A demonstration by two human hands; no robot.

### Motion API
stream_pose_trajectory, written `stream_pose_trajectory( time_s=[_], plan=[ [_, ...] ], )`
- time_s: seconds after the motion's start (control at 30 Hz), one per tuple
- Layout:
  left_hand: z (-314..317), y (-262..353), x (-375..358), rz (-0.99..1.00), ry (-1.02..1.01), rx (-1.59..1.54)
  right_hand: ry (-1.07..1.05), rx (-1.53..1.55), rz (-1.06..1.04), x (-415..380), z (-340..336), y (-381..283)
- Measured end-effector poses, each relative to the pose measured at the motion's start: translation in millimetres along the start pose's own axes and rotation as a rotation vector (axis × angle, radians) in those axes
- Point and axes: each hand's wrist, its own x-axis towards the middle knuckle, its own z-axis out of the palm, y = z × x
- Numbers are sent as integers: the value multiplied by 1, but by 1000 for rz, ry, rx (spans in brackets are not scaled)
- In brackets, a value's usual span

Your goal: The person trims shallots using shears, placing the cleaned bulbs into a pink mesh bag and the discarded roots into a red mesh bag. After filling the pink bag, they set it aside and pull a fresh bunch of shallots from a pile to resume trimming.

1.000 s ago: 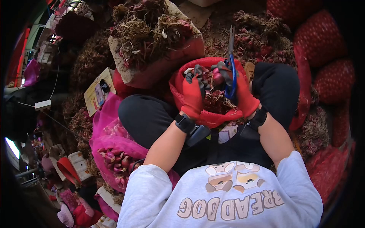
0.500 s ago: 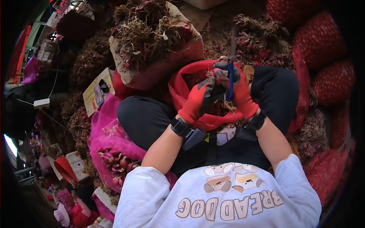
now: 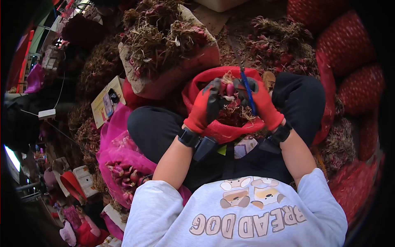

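Note:
My left hand (image 3: 209, 102), in a red glove with dark grey fingers, is closed around one side of a small bunch of shallots (image 3: 228, 89) with dry stalks. My right hand (image 3: 260, 101), gloved alike, grips a blue-handled knife (image 3: 247, 91), its thin blade pointing away from me. The right fingers also come up against the bunch. Both hands are over an open red mesh bag (image 3: 197, 84) between my crossed legs, with dry skins and stalks inside. The fingertips are partly hidden behind the bunch.
A pale box (image 3: 181, 74) heaped with dried shallot bunches stands ahead to the left. A pink mesh bag (image 3: 127, 160) of trimmed shallots lies beside my left knee. More bunches (image 3: 284, 47) are piled ahead right, and full red sacks (image 3: 347, 45) are stacked at right.
My hands have moved apart and slightly down, exposing the shallot bunch between them. The knife has tilted, its blade tip swinging left.

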Motion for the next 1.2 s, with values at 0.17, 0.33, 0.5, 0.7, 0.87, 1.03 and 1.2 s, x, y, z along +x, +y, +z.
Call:
stream_pose_trajectory(
  time_s=[0.17, 0.33, 0.5, 0.7, 0.87, 1.03, 1.2],
  plan=[
    [-17, 9, 3, -453, 164, -948, 189, -962, -411, -9, -6, -9],
    [-7, -3, 0, -179, 122, -205, 133, -834, -307, -8, -17, -7],
    [-6, 17, 3, -368, 106, -830, 99, -1021, -318, -17, -10, -21],
    [-33, 9, 5, -468, 380, -1014, 189, -1379, -459, -24, -26, -19],
    [-32, 5, 3, -239, 230, -91, 175, -1422, -473, -22, -35, -12],
    [-35, 7, 3, -30, 169, 290, 158, -1462, -407, -25, -34, -15],
    [-31, 0, -2, 28, 154, 362, 158, -1467, -415, -27, -36, -13]
  ],
)
